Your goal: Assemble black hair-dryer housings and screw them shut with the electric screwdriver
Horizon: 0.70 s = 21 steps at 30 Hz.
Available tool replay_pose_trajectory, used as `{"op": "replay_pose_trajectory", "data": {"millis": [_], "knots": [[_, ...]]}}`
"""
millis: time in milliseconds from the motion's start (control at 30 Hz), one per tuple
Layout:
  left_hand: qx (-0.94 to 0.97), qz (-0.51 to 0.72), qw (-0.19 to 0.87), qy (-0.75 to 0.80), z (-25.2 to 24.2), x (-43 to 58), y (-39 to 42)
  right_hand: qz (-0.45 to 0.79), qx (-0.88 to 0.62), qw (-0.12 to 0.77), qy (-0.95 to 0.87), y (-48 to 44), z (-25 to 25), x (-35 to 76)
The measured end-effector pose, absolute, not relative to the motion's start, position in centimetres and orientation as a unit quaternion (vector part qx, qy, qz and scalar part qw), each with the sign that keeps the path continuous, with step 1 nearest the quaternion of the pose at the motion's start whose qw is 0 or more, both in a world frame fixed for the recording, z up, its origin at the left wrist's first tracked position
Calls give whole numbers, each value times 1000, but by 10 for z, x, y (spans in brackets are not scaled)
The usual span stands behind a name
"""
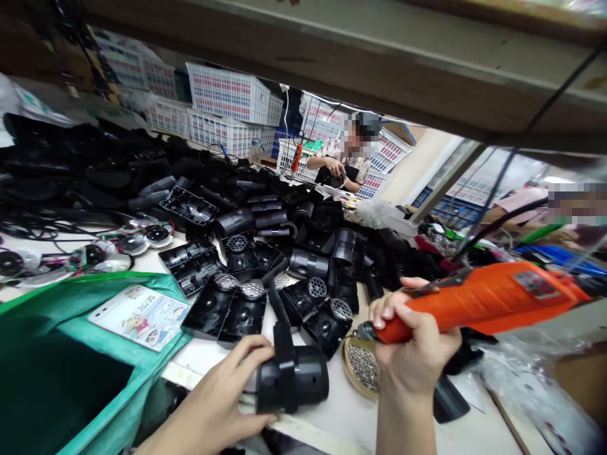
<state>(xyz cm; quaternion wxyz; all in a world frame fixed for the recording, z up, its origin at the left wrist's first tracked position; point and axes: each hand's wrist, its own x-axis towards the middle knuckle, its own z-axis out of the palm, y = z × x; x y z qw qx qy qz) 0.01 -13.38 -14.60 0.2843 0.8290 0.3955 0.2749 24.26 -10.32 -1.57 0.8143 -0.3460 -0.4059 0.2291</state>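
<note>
My left hand (232,395) is closed round one end of a black plastic housing (308,379), a short cylinder with a strap-like piece standing up from it, at the front edge of the bench. My right hand (412,335) grips an orange electric screwdriver (493,300), whose tip points left, apart from the housing. Just below that tip stands a round yellowish dish (349,370) full of small metal screws (364,366). Whether a screw sits on the tip is too small to tell.
Black shell halves with honeycomb grilles (251,291) are heaped behind my hands. A green fabric bag (61,354) with a printed card (142,316) hangs at the left. Wired parts (128,243) lie beyond it. A co-worker (348,158) sits across the bench; a beam (303,57) crosses overhead.
</note>
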Motion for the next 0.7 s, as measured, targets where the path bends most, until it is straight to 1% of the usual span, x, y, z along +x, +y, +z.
{"op": "replay_pose_trajectory", "data": {"millis": [133, 200, 267, 367, 467, 600, 700], "knots": [[757, 323, 296, 485, -146, 2, -141, 253, -331, 804, -424, -118, -15, 239], [746, 353, 269, 496, -150, 2, -144, 274, -313, 800, -432, -124, -15, 232], [770, 372, 219, 469, -153, 2, -145, 304, -294, 796, -434, -128, -16, 222], [819, 331, 177, 433, -149, 2, -144, 348, -264, 788, -434, -132, -18, 207], [835, 286, 182, 433, -142, 3, -141, 382, -242, 778, -435, -133, -22, 195], [827, 305, 188, 434, -140, 4, -141, 416, -227, 764, -438, -132, -25, 184], [825, 312, 186, 434, -140, 5, -142, 419, -220, 763, -440, -130, -26, 179]]}}
